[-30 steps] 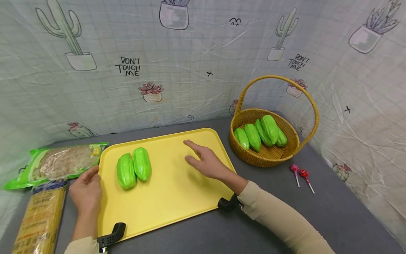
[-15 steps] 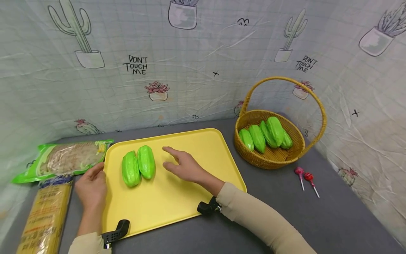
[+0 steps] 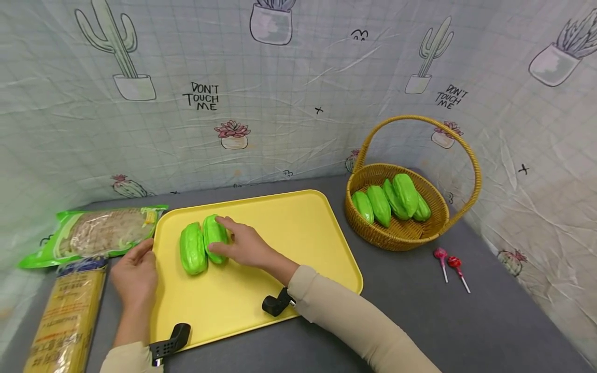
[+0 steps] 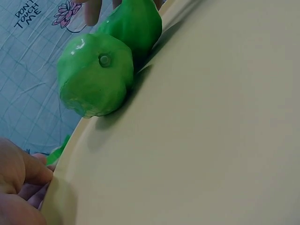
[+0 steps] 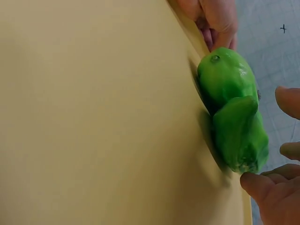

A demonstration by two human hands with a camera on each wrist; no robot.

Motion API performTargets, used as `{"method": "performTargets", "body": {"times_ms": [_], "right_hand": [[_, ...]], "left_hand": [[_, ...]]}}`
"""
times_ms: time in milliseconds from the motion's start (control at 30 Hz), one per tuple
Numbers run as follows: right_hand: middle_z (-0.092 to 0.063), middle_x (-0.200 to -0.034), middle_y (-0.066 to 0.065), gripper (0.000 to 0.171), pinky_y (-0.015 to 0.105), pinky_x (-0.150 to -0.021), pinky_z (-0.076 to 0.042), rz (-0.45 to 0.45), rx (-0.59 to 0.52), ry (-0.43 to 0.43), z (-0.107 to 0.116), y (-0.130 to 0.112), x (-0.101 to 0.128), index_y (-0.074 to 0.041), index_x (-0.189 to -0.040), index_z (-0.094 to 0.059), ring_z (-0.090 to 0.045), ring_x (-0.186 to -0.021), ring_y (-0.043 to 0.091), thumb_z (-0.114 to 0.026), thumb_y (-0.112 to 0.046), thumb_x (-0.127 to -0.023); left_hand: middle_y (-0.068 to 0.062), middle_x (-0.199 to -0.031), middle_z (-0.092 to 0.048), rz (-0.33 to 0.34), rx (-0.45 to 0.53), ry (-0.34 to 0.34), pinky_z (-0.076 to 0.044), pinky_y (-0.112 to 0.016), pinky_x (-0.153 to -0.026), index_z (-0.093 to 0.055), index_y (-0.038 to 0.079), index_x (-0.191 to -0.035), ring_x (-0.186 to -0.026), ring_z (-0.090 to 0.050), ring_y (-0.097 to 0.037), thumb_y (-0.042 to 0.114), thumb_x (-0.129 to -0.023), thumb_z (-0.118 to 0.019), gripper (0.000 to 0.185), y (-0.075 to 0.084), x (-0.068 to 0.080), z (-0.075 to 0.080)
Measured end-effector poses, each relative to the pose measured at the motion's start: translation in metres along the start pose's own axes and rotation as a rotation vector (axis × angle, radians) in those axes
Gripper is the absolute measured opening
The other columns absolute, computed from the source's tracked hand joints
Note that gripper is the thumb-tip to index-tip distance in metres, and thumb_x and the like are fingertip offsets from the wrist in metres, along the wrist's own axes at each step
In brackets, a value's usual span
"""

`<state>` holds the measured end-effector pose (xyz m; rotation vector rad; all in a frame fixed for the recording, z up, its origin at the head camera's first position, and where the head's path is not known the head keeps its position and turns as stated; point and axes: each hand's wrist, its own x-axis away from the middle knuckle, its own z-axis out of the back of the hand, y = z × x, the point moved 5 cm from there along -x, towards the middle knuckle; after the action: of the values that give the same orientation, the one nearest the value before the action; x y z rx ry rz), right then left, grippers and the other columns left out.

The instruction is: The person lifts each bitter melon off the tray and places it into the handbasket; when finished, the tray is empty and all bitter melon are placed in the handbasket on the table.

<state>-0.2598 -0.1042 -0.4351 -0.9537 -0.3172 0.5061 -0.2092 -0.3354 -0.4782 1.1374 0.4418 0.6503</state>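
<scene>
Two bright green, ribbed, papaya-like fruits lie side by side at the left of a yellow tray [image 3: 284, 223]: the left fruit [image 3: 192, 249] and the right fruit [image 3: 213, 237]. My right hand [image 3: 249, 247] is over the right fruit, thumb and fingers spread about its far and near ends; in the right wrist view the thumb [image 5: 257, 183] is at one tip of the green fruit [image 5: 239, 136]. Whether it touches is hard to tell. At the tray's left rim, my left hand [image 3: 135, 274] holds the edge between thumb and fingers, as the left wrist view also shows.
A wicker basket [image 3: 396, 242] with a tall handle, holding several green fruits [image 3: 379, 206], stands at the back right. Two lollipops [image 3: 454, 263] lie before it. Left of the tray are a green-edged bag [image 3: 109, 233] and a yellow packet [image 3: 65, 318]. A printed cloth hangs behind.
My right hand has moved left across the tray, from its right half to the right fruit. My left hand has stayed at the rim. The head view has shifted slightly.
</scene>
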Motion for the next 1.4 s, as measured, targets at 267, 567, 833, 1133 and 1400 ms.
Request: {"method": "performTargets", "body": {"times_ms": [267, 567, 833, 1133, 1400], "right_hand": [[-0.026, -0.169, 0.014, 0.077, 0.034, -0.127, -0.03, -0.03, 0.014, 0.012, -0.006, 0.005, -0.005, -0.019, -0.162, -0.032, -0.024, -0.157, 0.021, -0.069, -0.038, -0.097], [-0.019, -0.17, 0.014, 0.079, 0.036, -0.126, -0.032, -0.078, 0.036, 0.011, -0.015, 0.011, -0.008, -0.026, -0.162, -0.03, -0.026, -0.156, 0.026, -0.071, -0.038, -0.096], [-0.021, -0.17, 0.013, 0.078, 0.033, -0.127, -0.03, -0.076, 0.048, 0.01, -0.018, 0.011, -0.008, -0.027, -0.163, -0.028, -0.025, -0.156, 0.023, -0.07, -0.035, -0.097], [-0.024, -0.169, 0.011, 0.078, 0.031, -0.127, -0.03, -0.07, 0.043, 0.016, -0.016, 0.009, -0.005, -0.026, -0.162, -0.029, -0.024, -0.157, 0.02, -0.07, -0.034, -0.097], [-0.023, -0.17, 0.01, 0.077, 0.031, -0.126, -0.032, -0.061, 0.043, 0.014, -0.014, 0.007, -0.003, -0.027, -0.162, -0.029, -0.025, -0.156, 0.02, -0.069, -0.035, -0.098]], "left_hand": [[-0.016, -0.137, -0.066, -0.002, -0.012, -0.016, -0.044, -0.003, -0.081, -0.068, 0.008, -0.134, -0.103, -0.059, 0.009, 0.009, -0.103, -0.049, 0.037, 0.001, 0.0, -0.003], [-0.02, -0.139, -0.063, 0.005, -0.009, -0.039, -0.042, 0.001, -0.078, -0.066, 0.007, -0.136, -0.101, -0.058, 0.011, 0.011, -0.103, -0.05, 0.037, 0.001, 0.004, -0.004], [-0.012, -0.136, -0.067, 0.01, -0.006, -0.014, -0.042, 0.0, -0.077, -0.068, 0.007, -0.135, -0.101, -0.059, 0.011, 0.009, -0.102, -0.051, 0.036, 0.001, 0.005, -0.003], [0.001, -0.126, -0.07, 0.005, -0.004, -0.003, -0.042, 0.002, -0.076, -0.069, 0.007, -0.133, -0.096, -0.056, 0.015, 0.009, -0.102, -0.051, 0.036, -0.001, 0.004, -0.001], [-0.003, -0.132, -0.069, -0.008, -0.007, 0.009, -0.042, 0.003, -0.077, -0.069, 0.007, -0.133, -0.098, -0.057, 0.016, 0.008, -0.101, -0.051, 0.036, 0.002, 0.003, 0.002]]}}
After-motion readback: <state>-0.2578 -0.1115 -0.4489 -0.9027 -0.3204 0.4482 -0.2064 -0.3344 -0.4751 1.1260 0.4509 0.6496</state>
